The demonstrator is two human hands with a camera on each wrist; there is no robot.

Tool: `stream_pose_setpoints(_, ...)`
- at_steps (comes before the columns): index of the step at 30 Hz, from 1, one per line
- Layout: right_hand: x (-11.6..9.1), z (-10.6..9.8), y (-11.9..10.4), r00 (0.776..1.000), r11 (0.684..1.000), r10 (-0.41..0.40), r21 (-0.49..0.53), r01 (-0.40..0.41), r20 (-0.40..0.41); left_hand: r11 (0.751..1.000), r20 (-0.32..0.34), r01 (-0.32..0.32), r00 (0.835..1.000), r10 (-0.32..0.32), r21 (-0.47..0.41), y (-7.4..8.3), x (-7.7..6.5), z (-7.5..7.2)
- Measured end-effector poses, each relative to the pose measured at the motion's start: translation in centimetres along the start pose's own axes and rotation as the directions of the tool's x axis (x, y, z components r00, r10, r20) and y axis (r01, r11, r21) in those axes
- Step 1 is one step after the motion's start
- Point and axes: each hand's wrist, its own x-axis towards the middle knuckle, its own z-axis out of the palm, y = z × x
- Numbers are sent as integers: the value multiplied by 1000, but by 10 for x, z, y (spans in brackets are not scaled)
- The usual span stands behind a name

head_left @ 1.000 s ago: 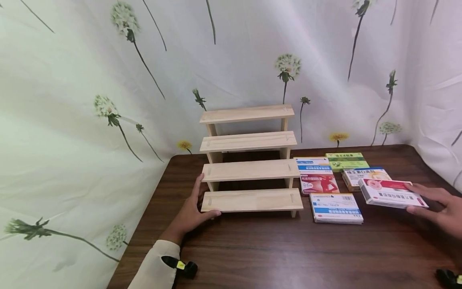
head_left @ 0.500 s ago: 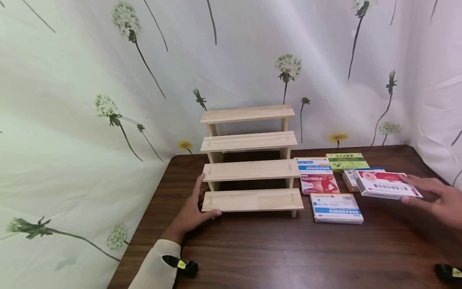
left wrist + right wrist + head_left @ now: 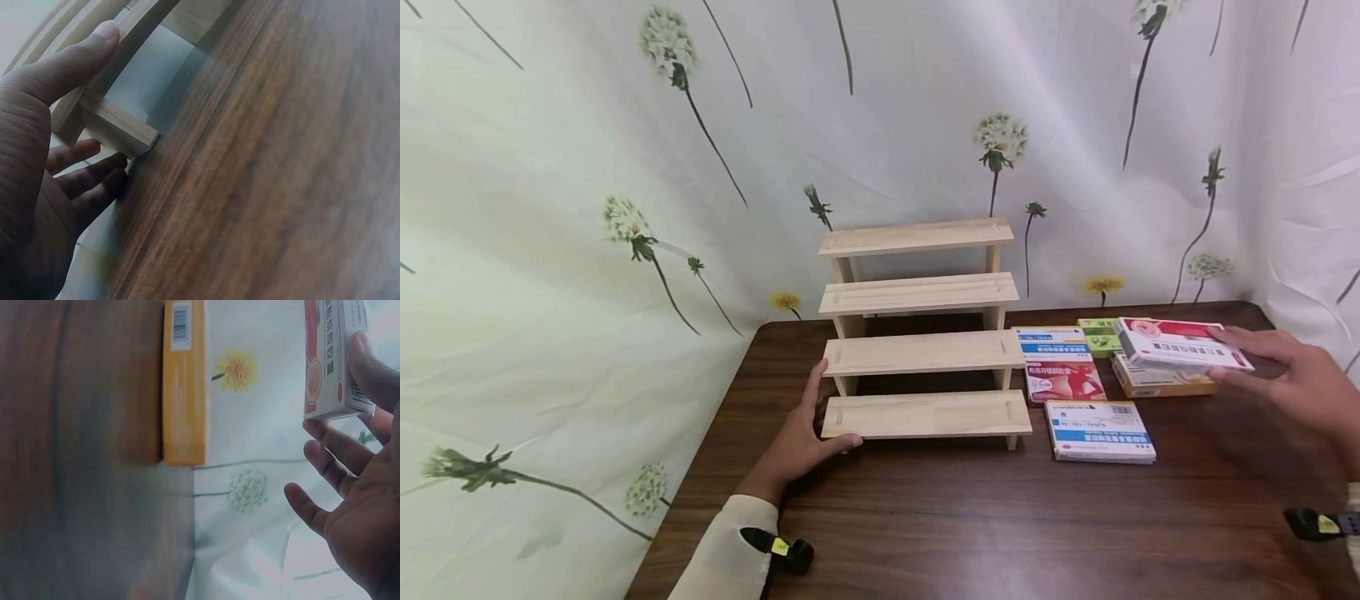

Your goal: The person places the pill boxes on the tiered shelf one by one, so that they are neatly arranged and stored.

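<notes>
A pale wooden step rack (image 3: 925, 414) with several tiers stands at the middle of the table. My left hand (image 3: 796, 442) holds its left end, thumb along the front edge of the lowest tier and fingers at the side. In the left wrist view the fingertips lie by the rack's leg (image 3: 119, 128). My right hand (image 3: 1292, 375) pinches a white-and-red medicine box (image 3: 1180, 343) by its right end. That box is raised, as the right wrist view shows, above an orange-sided medicine box (image 3: 184, 394). In the head view it partly covers a green medicine box (image 3: 1101, 340).
Right of the rack lie a blue-and-white medicine box (image 3: 1051, 343), a red one (image 3: 1063, 382) and, nearer the front, another blue-and-white box (image 3: 1101, 432). A dandelion-printed cloth (image 3: 887, 142) hangs behind the brown wooden table (image 3: 940, 517).
My right hand has carried the white-and-red medicine box back and to the left, from in front of the orange-sided box to over the green one. The left hand stays on the rack.
</notes>
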Motion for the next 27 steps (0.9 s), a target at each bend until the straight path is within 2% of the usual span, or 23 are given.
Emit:
stream_pose_setpoints(6, 22, -4, -16, 999, 1000, -3, -18, 4, 33, 1000, -3, 3, 1000, -3, 11, 1, 0, 0)
stream_pose_setpoints(10, 34, -9, -27, 998, 1000, 22, -8, -21, 58, 1000, 1, 8, 1000, -8, 0, 0, 1, 0)
stream_pose_setpoints(16, 51, -15, -39, 1000, 999, -3, 36, 3, 5, 1000, 5, -2, 1000, 2, -8, -1, 1, 1)
stream_pose_setpoints(23, 66, -19, -58, 995, 991, 93, 94, -95, 25, 1000, 4, -3, 1000, 3, -7, 1, 1, 1)
stream_pose_setpoints(27, 74, -20, -72, 995, 990, 92, 101, -97, 47, 1000, 6, -8, 1000, 8, 1, 2, 1, 0)
